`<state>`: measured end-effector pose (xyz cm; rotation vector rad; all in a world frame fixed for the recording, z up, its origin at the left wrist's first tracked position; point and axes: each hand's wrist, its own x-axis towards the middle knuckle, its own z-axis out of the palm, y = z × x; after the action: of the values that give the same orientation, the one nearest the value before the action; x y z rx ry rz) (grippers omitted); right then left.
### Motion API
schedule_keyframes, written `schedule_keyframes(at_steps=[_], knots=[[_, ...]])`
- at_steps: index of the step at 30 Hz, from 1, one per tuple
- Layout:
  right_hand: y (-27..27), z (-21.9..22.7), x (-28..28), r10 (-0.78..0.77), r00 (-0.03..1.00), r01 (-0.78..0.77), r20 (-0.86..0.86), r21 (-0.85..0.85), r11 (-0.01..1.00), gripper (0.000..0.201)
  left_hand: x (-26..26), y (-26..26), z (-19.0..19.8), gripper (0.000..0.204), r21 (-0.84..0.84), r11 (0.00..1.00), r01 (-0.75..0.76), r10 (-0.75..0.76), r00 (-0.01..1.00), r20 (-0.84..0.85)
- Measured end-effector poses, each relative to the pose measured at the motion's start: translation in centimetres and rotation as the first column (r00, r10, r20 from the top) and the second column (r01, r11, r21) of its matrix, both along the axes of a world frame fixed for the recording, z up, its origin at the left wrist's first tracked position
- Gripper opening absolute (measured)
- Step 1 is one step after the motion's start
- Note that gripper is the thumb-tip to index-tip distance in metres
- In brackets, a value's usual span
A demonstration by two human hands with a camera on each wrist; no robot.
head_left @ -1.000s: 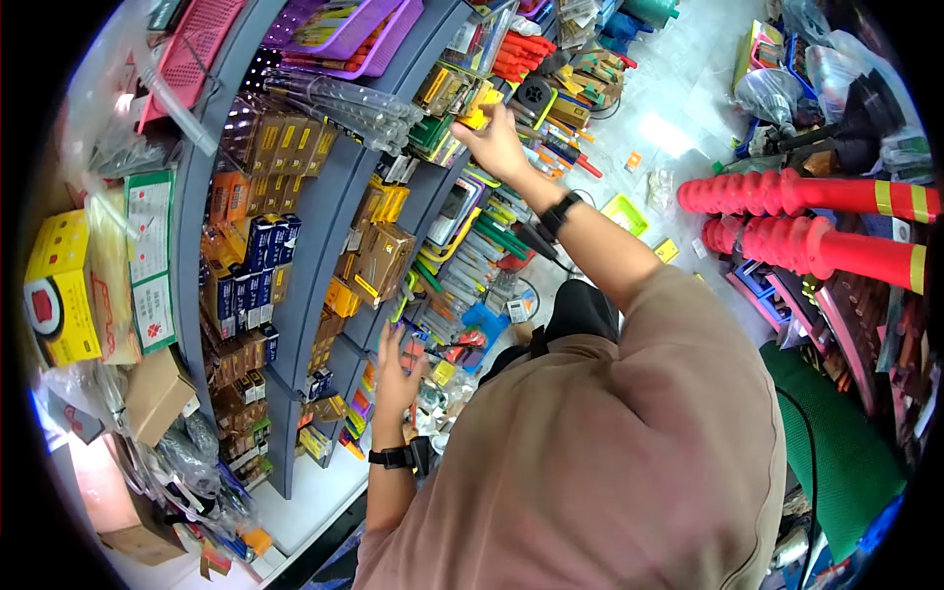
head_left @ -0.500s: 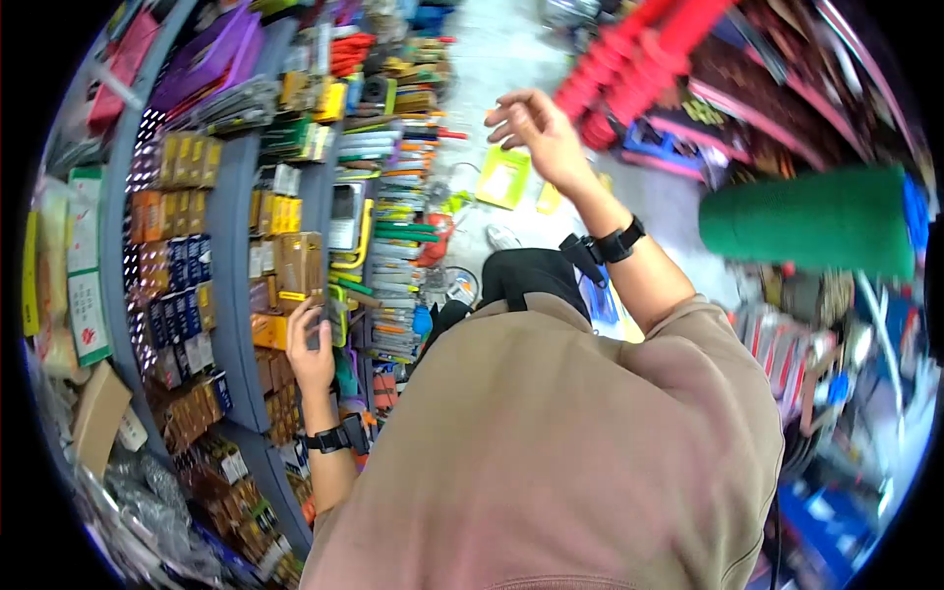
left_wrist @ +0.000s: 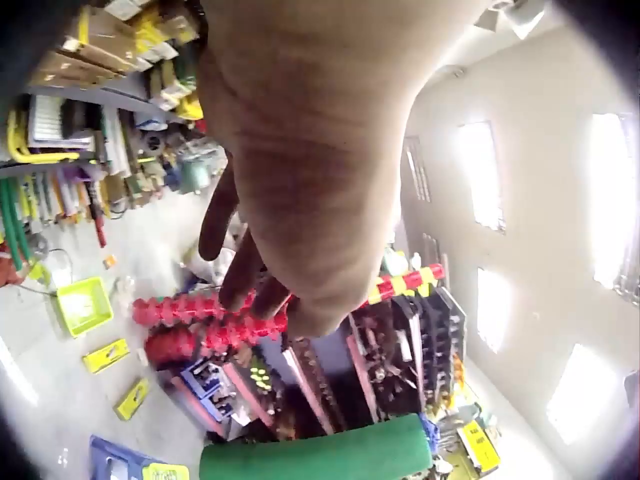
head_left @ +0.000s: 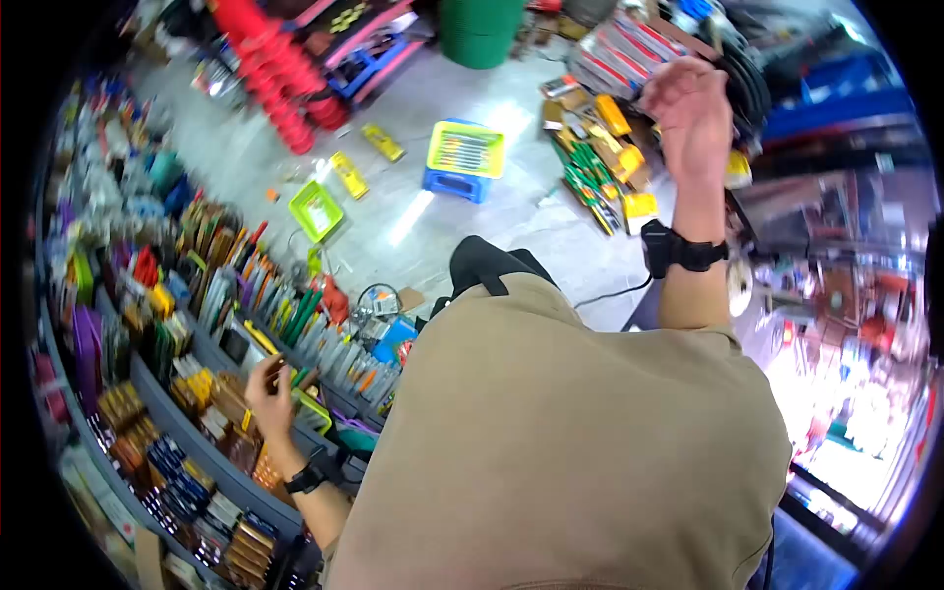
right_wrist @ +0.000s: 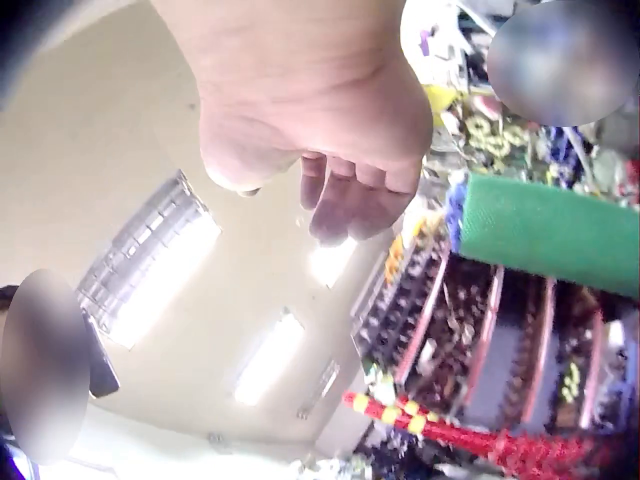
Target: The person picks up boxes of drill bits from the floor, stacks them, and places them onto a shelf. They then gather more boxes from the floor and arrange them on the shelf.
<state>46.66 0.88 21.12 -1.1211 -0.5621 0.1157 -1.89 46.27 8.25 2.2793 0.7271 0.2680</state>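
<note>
My left hand (head_left: 271, 401) hangs beside the stocked shelves, its fingers loosely bent with nothing in them. Closest to it are brown boxes (head_left: 230, 395) on a grey shelf and a lime-green basket (head_left: 313, 415). In the left wrist view the same hand (left_wrist: 310, 180) droops with its fingers slightly apart. My right hand (head_left: 691, 123) is raised out to the right, empty, fingers relaxed. From the head view it overlaps a stack of red and white packs (head_left: 621, 57). The right wrist view shows that hand (right_wrist: 320, 120) with lightly bent fingers.
On the floor ahead stand a yellow-green basket on a blue stool (head_left: 458, 187), a lime tray (head_left: 315, 211), yellow packs (head_left: 349, 175) and a pile of green-and-yellow goods (head_left: 590, 182). Red ribbed posts (head_left: 270, 84) and a green roll (head_left: 480, 34) are farther off.
The view has swung right, from the shelves toward the open floor and the bright doorway. My right hand has left the shelf goods and moved out to the right; my left stays by the shelves.
</note>
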Motion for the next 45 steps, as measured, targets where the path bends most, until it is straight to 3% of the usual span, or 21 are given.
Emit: schedule_keyframes(at_steps=[3,5,9,12,16,17,21,23,26,31,33,36,37,39,41,45], knots=[[-10.4,3.9,-0.8,-0.109,0.993,0.099,0.050,0.181,0.979,0.047,2.4,0.8,4.2,0.026,-0.119,0.993,-0.012,0.031,0.987,0.160],[-15.3,5.8,-2.3,-0.134,0.986,0.109,0.098,0.225,0.968,0.048,4.5,0.2,8.1,0.028,-0.068,0.998,-0.018,0.032,0.976,0.213],[-23.9,6.6,-4.9,-0.229,0.957,0.195,0.180,0.186,0.963,0.049,10.2,-3.0,15.1,0.030,0.049,0.997,0.064,-0.075,0.957,0.281],[-30.6,5.5,-5.7,-0.298,0.927,0.292,0.226,0.062,0.954,0.052,15.9,-6.2,18.4,0.032,0.170,0.959,0.226,-0.268,0.922,0.280],[-39.0,3.2,-5.6,-0.418,0.888,0.421,0.193,0.030,0.907,0.049,24.9,-13.9,20.2,0.031,0.132,0.929,0.345,-0.368,0.899,0.236],[-40.7,2.6,-5.5,-0.437,0.883,0.441,0.170,0.016,0.897,0.047,27.3,-16.5,20.3,0.030,0.094,0.886,0.454,-0.462,0.848,0.260],[-45.6,1.0,-4.1,-0.528,0.845,0.529,0.081,0.007,0.848,0.039,35.5,-26.5,19.0,0.029,-0.030,0.781,0.624,-0.612,0.774,0.162],[-47.3,0.4,-2.7,-0.549,0.835,0.549,0.045,0.000,0.836,0.037,39.1,-31.2,19.1,0.029,-0.069,0.721,0.690,-0.690,0.723,0.027],[-48.6,-1.2,-0.6,-0.566,0.824,0.566,-0.026,-0.012,0.825,0.033,43.6,-35.6,18.5,0.028,-0.124,0.626,0.770,-0.774,0.633,0.028],[-47.0,-4.0,4.4,-0.564,0.810,0.575,-0.161,0.030,0.818,0.026,52.1,-37.3,15.6,0.029,-0.205,0.553,0.807,-0.820,0.571,0.037],[-45.9,-4.8,6.6,-0.591,0.787,0.602,-0.177,0.013,0.798,0.024,56.2,-37.7,13.2,0.028,-0.381,0.541,0.750,-0.768,0.625,0.138],[-45.1,-4.8,9.8,-0.670,0.724,0.636,-0.163,-0.216,0.741,0.023,63.0,-38.5,8.6,0.026,-0.465,0.463,0.755,-0.786,0.592,0.178],[-44.9,-4.6,10.6,-0.702,0.691,0.666,-0.173,-0.223,0.711,0.023,65.4,-38.9,6.7,0.025,-0.510,0.421,0.750,-0.778,0.588,0.221],[-44.6,-4.1,12.2,-0.742,0.652,0.689,-0.153,-0.287,0.665,0.023,70.1,-40.5,4.0,0.024,-0.572,0.434,0.697,-0.758,0.625,0.187],[-44.2,-4.0,13.2,-0.776,0.607,0.727,-0.173,-0.273,0.630,0.022,74.6,-42.9,2.5,0.023,-0.598,0.390,0.700,-0.777,0.598,0.194],[-44.2,-4.8,14.4,-0.840,0.508,0.738,-0.190,-0.406,0.539,0.025,82.0,-48.5,1.2,0.023,-0.653,0.291,0.700,-0.861,0.489,0.140]])
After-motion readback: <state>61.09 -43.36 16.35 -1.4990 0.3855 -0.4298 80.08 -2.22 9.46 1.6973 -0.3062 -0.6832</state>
